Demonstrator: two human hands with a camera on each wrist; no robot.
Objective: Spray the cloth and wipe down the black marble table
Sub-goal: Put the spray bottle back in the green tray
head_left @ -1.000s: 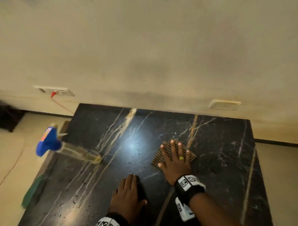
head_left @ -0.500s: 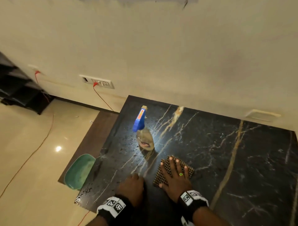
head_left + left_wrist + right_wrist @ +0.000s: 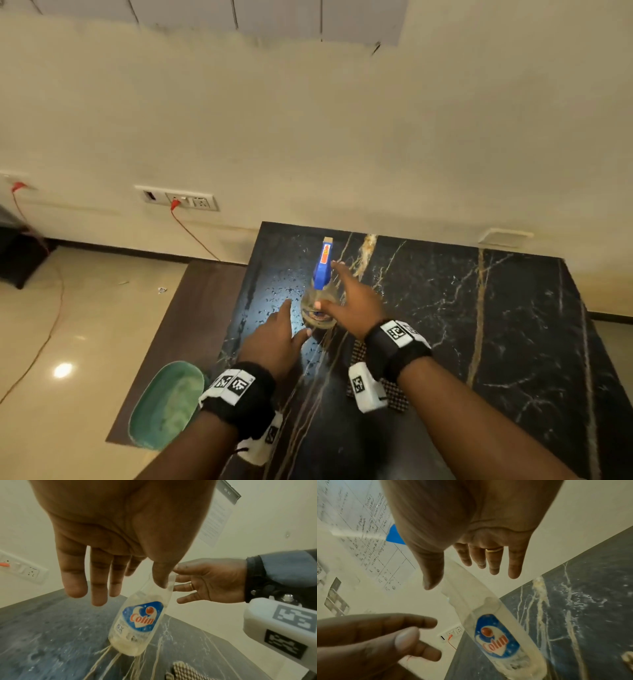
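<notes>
A clear spray bottle with a blue trigger head stands on the wet black marble table, near its far left corner. My left hand is open just left of the bottle, fingers straight. My right hand is open just right of it, fingers spread beside the neck. In the wrist views the bottle shows between both palms, and neither hand grips it. The brown checked cloth lies flat on the table behind my right wrist, partly hidden by it.
A green oval dish lies on a lower brown shelf left of the table. A cream wall runs right behind the table, with a socket plate and a red cable. Pale floor tiles spread out to the left.
My right hand has lifted off the cloth and my left hand off the table. Both have moved forward to either side of the bottle. The cloth has stayed in place.
</notes>
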